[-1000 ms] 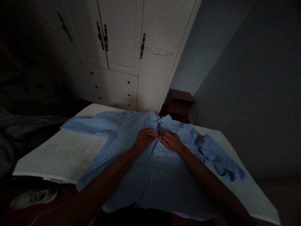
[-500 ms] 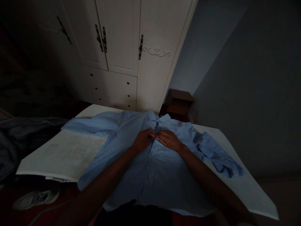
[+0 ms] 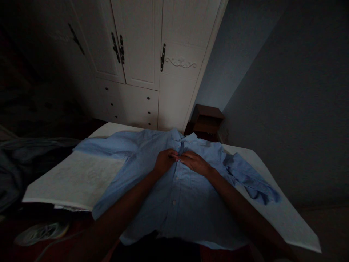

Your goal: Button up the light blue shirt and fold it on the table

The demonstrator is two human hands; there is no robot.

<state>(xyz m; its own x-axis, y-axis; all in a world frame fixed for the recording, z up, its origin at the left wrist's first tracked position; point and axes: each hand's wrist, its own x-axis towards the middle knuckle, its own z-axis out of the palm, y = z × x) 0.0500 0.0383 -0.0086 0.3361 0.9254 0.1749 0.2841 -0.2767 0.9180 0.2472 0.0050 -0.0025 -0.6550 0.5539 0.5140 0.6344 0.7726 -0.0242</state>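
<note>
A light blue button-up shirt (image 3: 155, 196) lies spread front side up, its collar pointing away from me and its sleeves out to both sides. My left hand (image 3: 165, 161) pinches the front placket a little below the collar. Against it, fingertips meeting, my right hand (image 3: 195, 162) grips the other edge of the same opening. Whatever button sits between the fingers is hidden. Farther down the placket, buttons (image 3: 173, 202) show. The right sleeve area is bunched and folded at the table's right side.
Under the shirt is a white-topped table (image 3: 73, 178). Beyond it stands a white wardrobe (image 3: 141, 47) with dark handles. A small brown cabinet (image 3: 208, 112) is by the wall. Dark cloth (image 3: 16, 163) lies at left, and a shoe (image 3: 42, 233) rests on the floor.
Both hands stay at the same spot on the placket, with only a slight shift of the fingers. The whole view has tilted a little.
</note>
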